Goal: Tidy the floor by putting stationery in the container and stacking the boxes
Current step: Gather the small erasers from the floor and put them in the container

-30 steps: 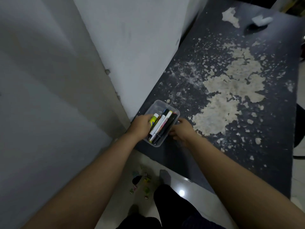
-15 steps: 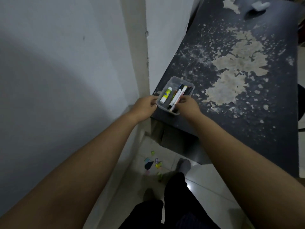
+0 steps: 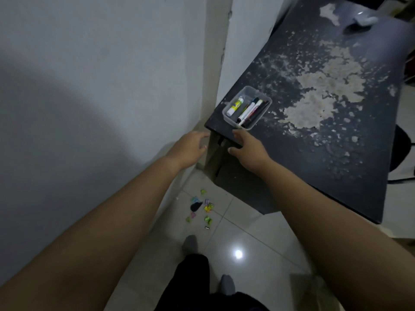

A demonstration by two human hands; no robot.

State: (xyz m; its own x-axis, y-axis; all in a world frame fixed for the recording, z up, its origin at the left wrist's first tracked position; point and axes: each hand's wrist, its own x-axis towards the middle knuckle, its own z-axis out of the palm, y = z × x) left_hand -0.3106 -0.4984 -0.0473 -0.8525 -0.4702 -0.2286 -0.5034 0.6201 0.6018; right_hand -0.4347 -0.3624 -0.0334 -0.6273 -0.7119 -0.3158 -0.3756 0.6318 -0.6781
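A clear plastic container (image 3: 227,111) stands on the near left corner of the black table (image 3: 336,153). Inside it lie a glue stick (image 3: 235,106) and several markers (image 3: 251,111). My left hand (image 3: 188,147) hovers below the table's corner with relaxed fingers and holds nothing. My right hand (image 3: 248,147) is just in front of the container at the table's edge, fingers spread, empty. On the floor tiles below lie several small coloured binder clips (image 3: 206,207).
A white wall (image 3: 89,86) and a pillar (image 3: 215,52) close off the left. The tabletop's black coating is peeled in a large pale patch (image 3: 318,95). A white object (image 3: 365,20) lies at the table's far end. My feet in grey socks (image 3: 189,243) stand on the tiles.
Both hands have let go of the container, which now stands on the table's corner, and have drawn back toward me. The view has tilted down to show more floor.
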